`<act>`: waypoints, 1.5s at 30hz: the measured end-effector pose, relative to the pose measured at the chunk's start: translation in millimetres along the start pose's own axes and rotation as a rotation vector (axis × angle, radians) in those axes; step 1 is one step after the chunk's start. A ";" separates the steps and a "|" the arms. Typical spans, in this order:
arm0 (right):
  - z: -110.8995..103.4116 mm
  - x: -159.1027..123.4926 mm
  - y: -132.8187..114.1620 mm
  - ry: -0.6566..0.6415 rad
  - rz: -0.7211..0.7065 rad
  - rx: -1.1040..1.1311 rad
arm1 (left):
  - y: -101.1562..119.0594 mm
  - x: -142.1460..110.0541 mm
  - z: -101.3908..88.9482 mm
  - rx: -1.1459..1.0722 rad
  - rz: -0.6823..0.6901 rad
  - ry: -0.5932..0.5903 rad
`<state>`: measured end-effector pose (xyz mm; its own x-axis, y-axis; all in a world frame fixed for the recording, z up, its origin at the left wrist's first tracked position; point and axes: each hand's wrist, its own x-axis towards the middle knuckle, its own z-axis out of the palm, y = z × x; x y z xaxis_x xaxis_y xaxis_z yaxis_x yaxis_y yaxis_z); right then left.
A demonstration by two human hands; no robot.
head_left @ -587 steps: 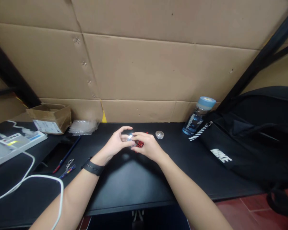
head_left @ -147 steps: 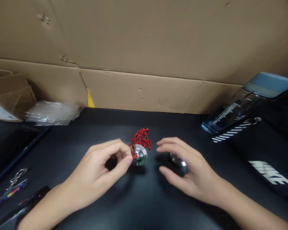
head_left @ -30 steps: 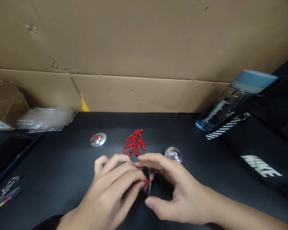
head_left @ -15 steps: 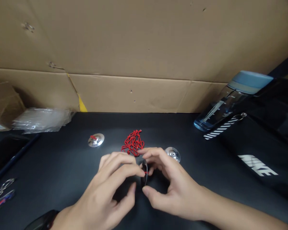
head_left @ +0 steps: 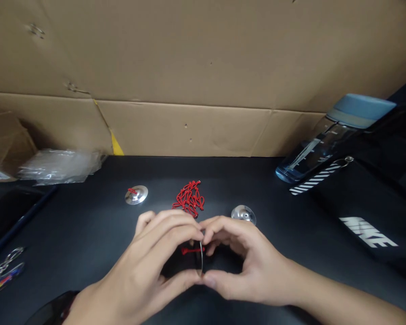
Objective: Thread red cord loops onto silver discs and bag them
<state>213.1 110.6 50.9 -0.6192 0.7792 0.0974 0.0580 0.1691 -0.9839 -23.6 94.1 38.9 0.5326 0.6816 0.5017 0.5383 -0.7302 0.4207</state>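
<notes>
Between my hands stands a small metal finger cymbal (head_left: 201, 261), seen edge-on, with a red cord loop (head_left: 186, 250) passing through its centre. My left hand (head_left: 149, 266) grips its rim at top and bottom with fingers and thumb. From the other side my right hand (head_left: 246, 259) pinches the same rim, its other fingers curled behind. Beyond them lies a pile of red cord loops (head_left: 189, 198). Another cymbal with a red cord (head_left: 136, 195) rests to the left of the pile. Stacked or single, I cannot tell, a cymbal without visible cord (head_left: 244, 214) lies right, partly behind my right hand.
On the black table are clear plastic bags (head_left: 61, 166) beside a cardboard box (head_left: 8, 144) at back left. A key ring with a colourful tag (head_left: 5, 275) lies left. At right stand a blue-lidded water bottle (head_left: 325, 140) and a black bag (head_left: 368, 194). Cardboard walls the back.
The left fingers have gone from the cord at the cymbal's centre to its rim. More of the cord now shows on the left side. The right hand keeps hold of the cymbal.
</notes>
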 end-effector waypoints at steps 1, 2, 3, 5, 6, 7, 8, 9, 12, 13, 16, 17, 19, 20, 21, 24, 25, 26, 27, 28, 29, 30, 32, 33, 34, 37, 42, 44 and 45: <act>-0.3 -0.2 0.5 -0.004 0.000 0.005 | 0.7 0.1 -0.7 -0.024 0.012 -0.002; -0.4 -0.2 1.1 -0.001 0.005 0.014 | 1.6 0.2 -1.1 -0.042 0.025 -0.001; -0.4 0.1 1.7 0.006 0.013 0.021 | 2.5 0.4 -1.3 -0.052 0.041 0.009; -0.4 1.0 2.4 0.016 0.009 0.002 | 4.1 1.3 -1.3 -0.056 0.065 0.034; -0.5 1.7 2.4 0.021 -0.009 -0.027 | 4.7 1.8 -1.1 -0.055 0.069 0.041; -0.5 2.3 2.1 0.022 -0.033 -0.066 | 5.1 2.3 -0.7 -0.057 0.072 0.046; -0.5 2.9 1.7 0.023 -0.058 -0.105 | 5.4 2.7 -0.3 -0.062 0.072 0.050; -0.5 3.2 1.1 0.026 -0.079 -0.138 | 5.6 3.0 0.2 -0.067 0.070 0.049; -0.6 2.8 -0.1 0.043 -0.093 -0.177 | 6.4 2.4 1.9 -0.084 0.048 0.038; -0.8 2.4 0.0 0.046 -0.087 -0.181 | 6.7 1.8 2.3 -0.092 0.043 0.033; -2.1 1.8 1.5 0.064 -0.077 -0.220 | 7.7 0.3 1.8 -0.101 0.016 0.007; -2.6 1.9 2.0 0.076 -0.081 -0.243 | 7.6 0.2 1.1 -0.101 -0.002 -0.012; -3.1 2.5 2.8 0.104 -0.099 -0.295 | 6.9 0.8 -0.7 -0.104 -0.056 -0.065; -2.9 2.8 3.0 0.114 -0.114 -0.325 | 6.2 1.4 -1.5 -0.112 -0.085 -0.101; -2.5 3.1 3.0 0.118 -0.140 -0.357 | 5.6 2.1 -2.2 -0.120 -0.106 -0.133; -0.2 3.0 2.1 0.125 -0.293 -0.486 | 4.2 3.7 -2.6 -0.125 -0.134 -0.232; 0.5 2.8 1.5 0.125 -0.354 -0.535 | 3.9 3.9 -2.3 -0.122 -0.132 -0.253; 1.0 2.5 0.8 0.126 -0.409 -0.579 | 3.6 4.0 -2.1 -0.117 -0.124 -0.264; 1.3 2.1 0.0 0.125 -0.451 -0.616 | 3.2 3.8 -1.8 -0.113 -0.114 -0.271; 1.3 1.9 -0.8 0.125 -0.479 -0.644 | 2.6 3.5 -1.5 -0.107 -0.103 -0.274; 1.1 1.7 -1.5 0.123 -0.495 -0.663 | 2.0 3.2 -1.2 -0.098 -0.090 -0.271; 0.7 1.6 -2.1 0.124 -0.504 -0.678 | 1.4 2.8 -0.9 -0.087 -0.079 -0.270; -0.1 1.6 -2.5 0.124 -0.514 -0.696 | 0.7 2.4 -0.1 -0.057 -0.079 -0.262; -0.4 1.6 -2.3 0.121 -0.515 -0.701 | 0.8 2.4 0.5 -0.045 -0.086 -0.249; -0.6 1.6 -1.9 0.115 -0.515 -0.703 | 1.2 2.4 1.2 -0.038 -0.092 -0.229; -0.8 1.4 -1.2 0.073 -0.487 -0.689 | 2.4 2.7 2.5 -0.029 -0.088 -0.152; -4.6 -0.5 -3.4 0.030 -0.367 -0.687 | -14.0 5.5 -9.3 0.106 -0.067 -0.037; -7.9 -1.7 -3.5 0.034 -0.354 -0.701 | -30.6 7.1 -19.9 0.216 -0.112 0.015; -9.7 -2.3 -3.1 0.034 -0.347 -0.707 | -39.9 7.9 -25.7 0.271 -0.158 0.031</act>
<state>222.0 114.1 55.1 -0.6693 0.6277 0.3976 0.3569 0.7409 -0.5690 -57.6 127.5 45.5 0.4102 0.7811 0.4707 0.7695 -0.5735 0.2811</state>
